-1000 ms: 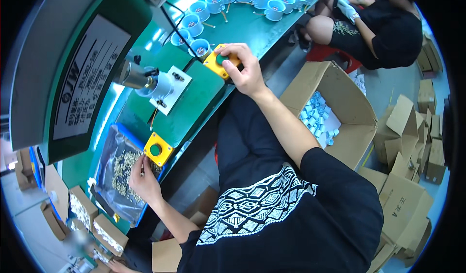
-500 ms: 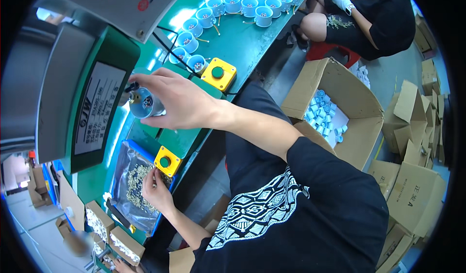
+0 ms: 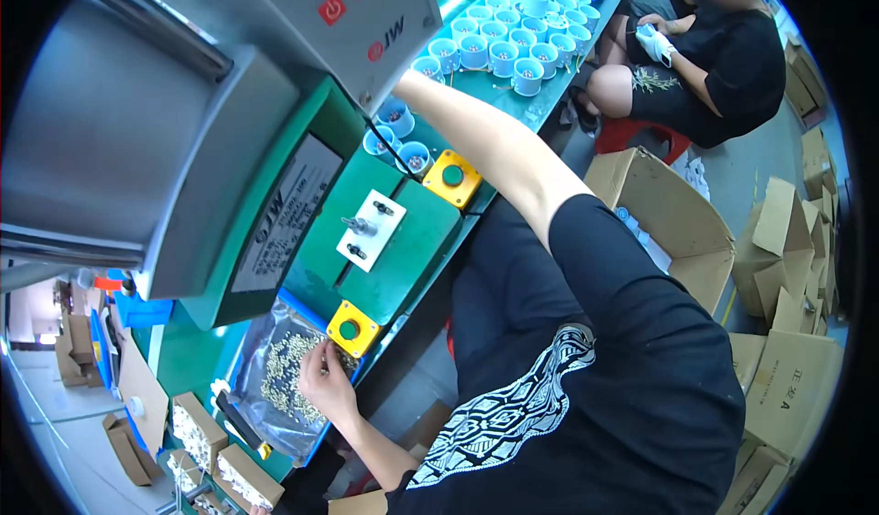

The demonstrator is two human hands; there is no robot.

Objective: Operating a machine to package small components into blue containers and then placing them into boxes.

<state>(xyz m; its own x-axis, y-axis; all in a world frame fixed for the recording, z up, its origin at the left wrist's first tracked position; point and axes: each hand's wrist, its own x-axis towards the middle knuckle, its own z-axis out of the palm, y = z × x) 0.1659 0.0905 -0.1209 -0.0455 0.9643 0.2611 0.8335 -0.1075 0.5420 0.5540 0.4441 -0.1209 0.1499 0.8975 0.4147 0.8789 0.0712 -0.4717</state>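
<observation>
My left hand (image 3: 325, 382) rests with curled fingers on a clear bag of small brass parts (image 3: 279, 382), just below the near yellow button box (image 3: 352, 329). Whether it holds a part is hidden. My right forearm (image 3: 485, 140) stretches up over the green machine base (image 3: 412, 240). Its hand is out of sight behind the grey machine housing (image 3: 137, 130), near some blue cups (image 3: 407, 153). A white fixture plate with pins (image 3: 371, 229) stands bare. A second yellow button box (image 3: 450, 176) sits beside my right arm.
Rows of blue cups (image 3: 499, 48) fill the far bench. Another person (image 3: 714, 57) sits at top right. An open carton of white parts (image 3: 668, 227) stands at my right, with more cartons (image 3: 787, 277) beyond. Small boxes (image 3: 197, 433) lie lower left.
My right hand left the far yellow button box, held a blue cup at the fixture, then reached on behind the housing. The fixture is now bare. My left hand stayed on the bag.
</observation>
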